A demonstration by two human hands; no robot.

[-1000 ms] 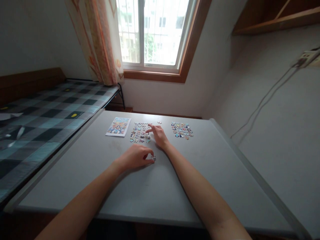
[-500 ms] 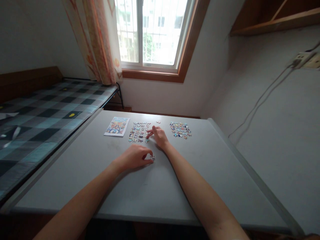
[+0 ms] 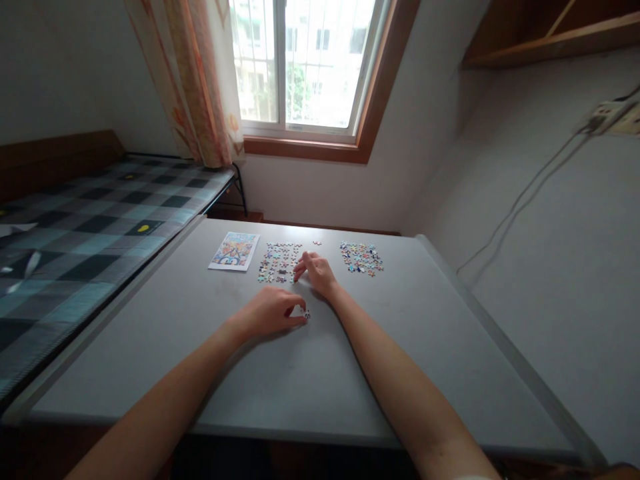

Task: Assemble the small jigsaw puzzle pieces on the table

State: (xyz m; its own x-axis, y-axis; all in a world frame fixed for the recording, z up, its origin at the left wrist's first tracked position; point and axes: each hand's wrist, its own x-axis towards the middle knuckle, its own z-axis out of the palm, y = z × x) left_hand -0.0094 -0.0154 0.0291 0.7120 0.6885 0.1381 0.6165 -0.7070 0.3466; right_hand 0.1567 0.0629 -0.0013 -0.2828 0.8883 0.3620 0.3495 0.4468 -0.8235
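Observation:
My left hand (image 3: 270, 312) rests low over the table, its thumb and forefinger pinching a small cluster of puzzle pieces (image 3: 307, 314). Farther off, my right hand (image 3: 317, 272) is at the right edge of a block of spread puzzle pieces (image 3: 277, 261). Its fingertips point down and close together at a puzzle piece (image 3: 293, 281) in the lower right corner; the fingers mostly hide what is between them. A colourful picture sheet (image 3: 234, 251) lies left of the block. To the right is a second group of loose pieces (image 3: 361, 258).
A single puzzle piece (image 3: 317, 243) lies beyond my right hand. The grey table (image 3: 300, 393) has raised side edges. A bed with a checked cover (image 3: 175, 200) stands along the left, a window (image 3: 300, 67) is ahead, and a cable (image 3: 515, 207) hangs on the right wall.
The fingertips of my right hand have drawn together and dipped at the block's lower right corner. My left hand stays where it was with its pieces.

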